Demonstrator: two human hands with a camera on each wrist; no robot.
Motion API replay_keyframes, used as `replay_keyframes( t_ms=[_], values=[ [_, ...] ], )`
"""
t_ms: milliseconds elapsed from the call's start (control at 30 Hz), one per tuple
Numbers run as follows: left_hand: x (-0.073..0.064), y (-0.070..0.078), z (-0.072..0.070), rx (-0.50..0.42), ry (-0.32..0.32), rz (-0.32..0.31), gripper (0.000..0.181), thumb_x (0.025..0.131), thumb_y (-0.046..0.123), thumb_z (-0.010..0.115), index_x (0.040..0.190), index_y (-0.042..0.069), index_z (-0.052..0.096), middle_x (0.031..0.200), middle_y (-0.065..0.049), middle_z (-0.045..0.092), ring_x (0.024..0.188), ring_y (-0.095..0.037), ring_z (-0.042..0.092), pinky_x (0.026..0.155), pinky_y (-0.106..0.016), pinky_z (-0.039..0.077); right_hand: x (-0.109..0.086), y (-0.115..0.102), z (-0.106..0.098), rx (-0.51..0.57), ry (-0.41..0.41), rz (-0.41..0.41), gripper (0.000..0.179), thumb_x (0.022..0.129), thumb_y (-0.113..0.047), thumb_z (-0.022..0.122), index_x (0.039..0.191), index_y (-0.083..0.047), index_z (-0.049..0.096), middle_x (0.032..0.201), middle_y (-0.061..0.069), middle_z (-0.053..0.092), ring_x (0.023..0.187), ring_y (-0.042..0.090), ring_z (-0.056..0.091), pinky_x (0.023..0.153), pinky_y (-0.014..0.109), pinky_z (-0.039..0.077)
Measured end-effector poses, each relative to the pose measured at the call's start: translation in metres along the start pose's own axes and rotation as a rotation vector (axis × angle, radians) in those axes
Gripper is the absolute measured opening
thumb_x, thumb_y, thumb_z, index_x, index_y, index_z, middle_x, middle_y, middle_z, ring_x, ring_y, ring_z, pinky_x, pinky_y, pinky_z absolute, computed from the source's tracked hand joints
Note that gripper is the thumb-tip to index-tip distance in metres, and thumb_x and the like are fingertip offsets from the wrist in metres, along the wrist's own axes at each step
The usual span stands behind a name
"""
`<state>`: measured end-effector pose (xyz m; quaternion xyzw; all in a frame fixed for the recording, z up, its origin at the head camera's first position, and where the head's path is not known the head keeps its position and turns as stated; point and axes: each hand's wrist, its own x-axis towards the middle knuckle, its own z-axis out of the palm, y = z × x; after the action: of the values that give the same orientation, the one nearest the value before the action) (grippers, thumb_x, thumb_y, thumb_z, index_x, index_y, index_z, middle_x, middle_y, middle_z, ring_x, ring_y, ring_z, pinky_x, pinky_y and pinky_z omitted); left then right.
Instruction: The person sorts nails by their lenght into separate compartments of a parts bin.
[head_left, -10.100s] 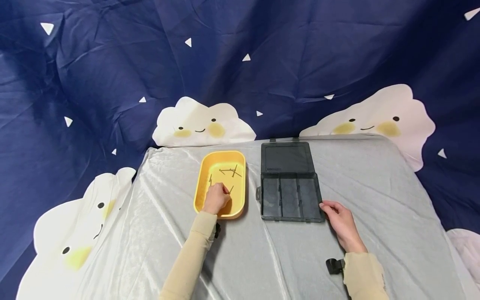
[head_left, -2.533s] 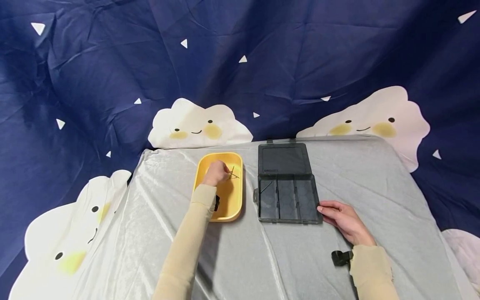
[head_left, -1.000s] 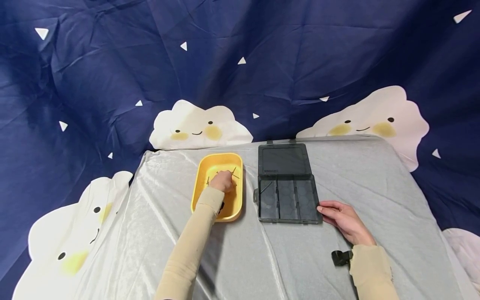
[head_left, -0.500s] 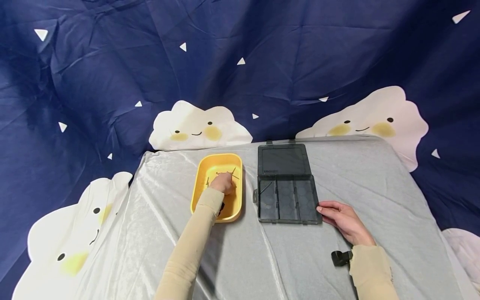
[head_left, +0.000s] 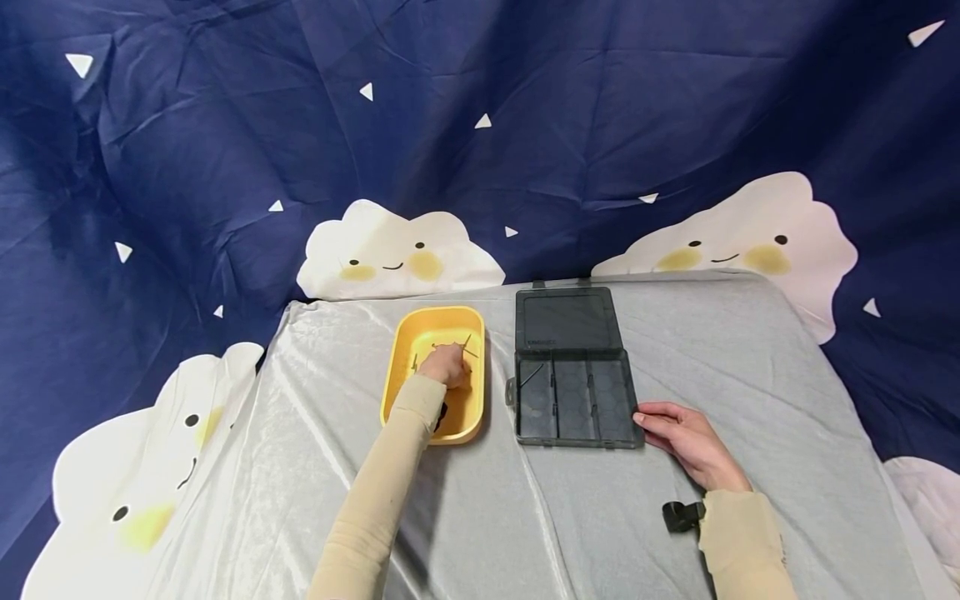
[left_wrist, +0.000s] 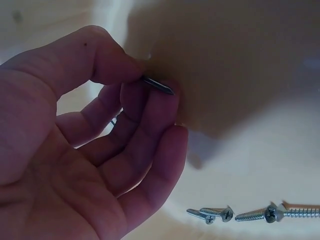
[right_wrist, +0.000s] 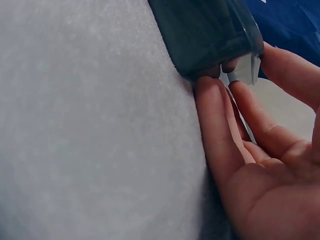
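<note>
My left hand (head_left: 446, 365) reaches into the yellow tray (head_left: 388, 392). In the left wrist view its thumb and fingertips pinch a nail (left_wrist: 159, 85), a smooth dark shaft with its pointed end showing and its head hidden by the fingers. Several silvery cross-head screws (left_wrist: 225, 214) lie on the tray floor beside the hand. To the right stands the dark translucent compartment box (head_left: 577, 440), lid laid back. My right hand (head_left: 690, 442) holds its near right corner, thumb at the rim and fingers against the side. A thin metal piece (head_left: 532, 373) lies slanted in the left compartment.
A grey velvety cloth (head_left: 487, 517) covers the table. The box's raised lid (head_left: 568, 318) lies toward the back edge, where a dark blue curtain (head_left: 555, 150) with clouds hangs. A black wrist camera (head_left: 681, 517) sits by the right sleeve.
Since ten seconds ago, a thin metal piece has appeared in the box's left compartment. The left hand has shifted from the tray's far left toward its middle; the right hand stays put.
</note>
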<state>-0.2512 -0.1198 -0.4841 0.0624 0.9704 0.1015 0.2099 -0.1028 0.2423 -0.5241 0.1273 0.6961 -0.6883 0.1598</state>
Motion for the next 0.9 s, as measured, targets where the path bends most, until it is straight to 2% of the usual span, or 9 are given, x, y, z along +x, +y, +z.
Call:
replay_keyframes(
  t_ms=[200, 333, 533, 700, 900],
  values=[
    [-0.001, -0.004, -0.002, -0.078, -0.04, 0.028, 0.017, 0.073, 0.012, 0.082, 0.083, 0.01, 0.068, 0.076, -0.002, 0.065, 0.063, -0.013, 0.056, 0.059, -0.022, 0.046, 0.0, -0.001, 0.0, -0.009, -0.005, 0.006, 0.056, 0.088, -0.023, 0.07, 0.131, 0.008, 0.051, 0.097, -0.019, 0.063, 0.09, -0.007, 0.062, 0.082, 0.017, 0.053],
    [-0.002, -0.007, -0.007, -0.117, -0.057, 0.056, 0.007, 0.079, 0.01, 0.074, 0.075, 0.009, 0.068, 0.063, 0.002, 0.06, 0.056, -0.01, 0.052, 0.054, -0.02, 0.042, 0.0, -0.001, 0.0, -0.016, -0.002, -0.003, 0.057, 0.088, -0.022, 0.07, 0.131, 0.009, 0.05, 0.097, -0.018, 0.063, 0.09, -0.007, 0.062, 0.082, 0.017, 0.054],
    [-0.005, -0.01, -0.017, -0.198, -0.057, 0.073, 0.015, 0.082, 0.006, 0.062, 0.067, 0.009, 0.062, 0.056, 0.0, 0.058, 0.052, -0.011, 0.051, 0.052, -0.021, 0.041, 0.001, -0.001, -0.001, -0.02, -0.003, -0.012, 0.06, 0.088, -0.023, 0.071, 0.132, 0.011, 0.048, 0.097, -0.018, 0.063, 0.091, -0.007, 0.062, 0.083, 0.018, 0.054],
    [-0.008, -0.011, -0.023, -0.254, -0.012, 0.098, 0.013, 0.081, 0.006, 0.058, 0.069, 0.008, 0.061, 0.057, 0.0, 0.058, 0.051, -0.011, 0.051, 0.051, -0.019, 0.04, 0.0, -0.002, 0.0, -0.021, -0.003, -0.008, 0.062, 0.088, -0.024, 0.071, 0.133, 0.011, 0.047, 0.096, -0.019, 0.063, 0.09, -0.008, 0.062, 0.082, 0.018, 0.054],
    [-0.013, -0.012, -0.028, -0.357, 0.041, 0.115, 0.004, 0.078, 0.002, 0.064, 0.08, 0.004, 0.066, 0.065, 0.0, 0.06, 0.056, -0.011, 0.053, 0.052, -0.019, 0.044, 0.0, -0.002, 0.0, -0.025, -0.007, -0.002, 0.063, 0.088, -0.024, 0.071, 0.134, 0.011, 0.046, 0.096, -0.019, 0.062, 0.09, -0.008, 0.061, 0.083, 0.017, 0.054]
  ],
)
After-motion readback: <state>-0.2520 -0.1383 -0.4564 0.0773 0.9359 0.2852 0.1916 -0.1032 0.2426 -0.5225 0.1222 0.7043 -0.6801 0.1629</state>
